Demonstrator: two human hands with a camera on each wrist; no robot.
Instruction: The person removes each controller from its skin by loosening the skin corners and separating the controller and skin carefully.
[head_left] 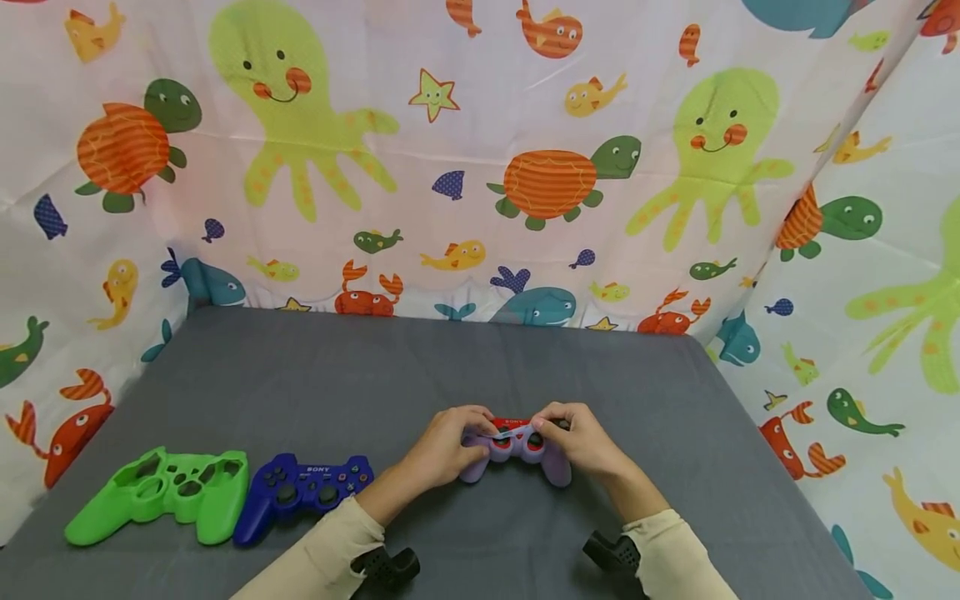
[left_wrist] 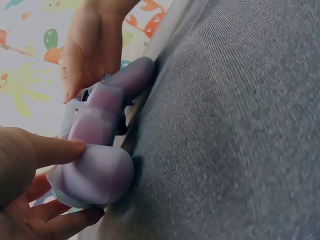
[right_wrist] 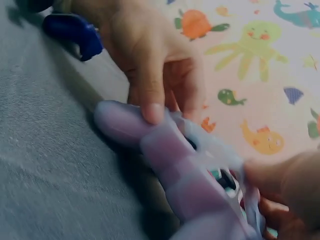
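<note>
Between both hands is a red game controller (head_left: 513, 423) with a translucent lilac silicone cover (head_left: 557, 467) partly over it. The red top face shows at the far side, while the cover wraps the two grips. My left hand (head_left: 447, 444) holds the left side, its thumb and fingers around the covered grip in the left wrist view. My right hand (head_left: 588, 442) pinches the cover's edge at the far right. A strip of the cover stretches between the hands across the red face. Black sticks and buttons show through openings in the cover (right_wrist: 200, 200) in the right wrist view.
On the left of the grey tabletop (head_left: 300, 367) lie a bright green silicone controller cover (head_left: 97, 521) and a blue game controller (head_left: 255, 508), side by side. A curtain (head_left: 465, 133) printed with sea animals hangs behind and at both sides. Black wrist-worn devices (head_left: 393, 568) sit below the sleeves.
</note>
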